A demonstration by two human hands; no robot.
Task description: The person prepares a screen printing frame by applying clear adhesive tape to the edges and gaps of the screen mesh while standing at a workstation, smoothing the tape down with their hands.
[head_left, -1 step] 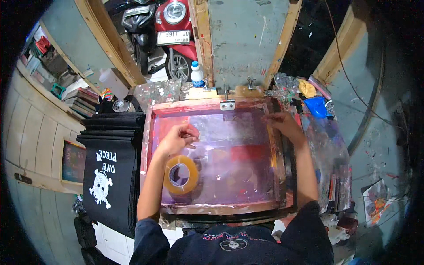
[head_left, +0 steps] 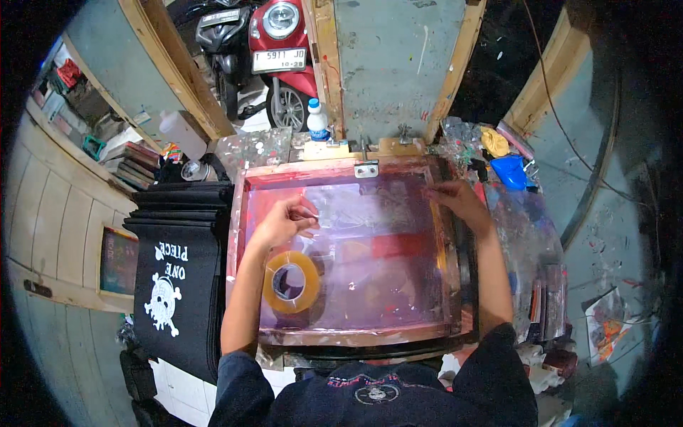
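A wooden screen-printing frame (head_left: pixel 341 336) with stained purple mesh lies flat in front of me. Over its left part, my left hand (head_left: pixel 283 222) is closed in a pinch. My right hand (head_left: pixel 459 203) pinches with thumb and fingertips at the frame's upper right side. Between the hands runs a shiny, see-through band (head_left: pixel 363 210) that looks like a strip of clear tape; its ends at my fingers are hard to make out. A roll of clear yellowish tape (head_left: pixel 307 288) rests on the mesh just below my left wrist.
Left of the frame hangs a stack of black printed cloth pieces (head_left: pixel 192 285). A metal hinge clamp (head_left: pixel 366 169) holds the frame's far edge. Behind stand a blue-capped white bottle (head_left: pixel 317 122) and a red scooter (head_left: pixel 284 53). A blue container (head_left: pixel 509 173) lies at the right.
Both hands stay nearly where they were, with only a slight shift of the left fingers. The shiny band's glare looks a little different.
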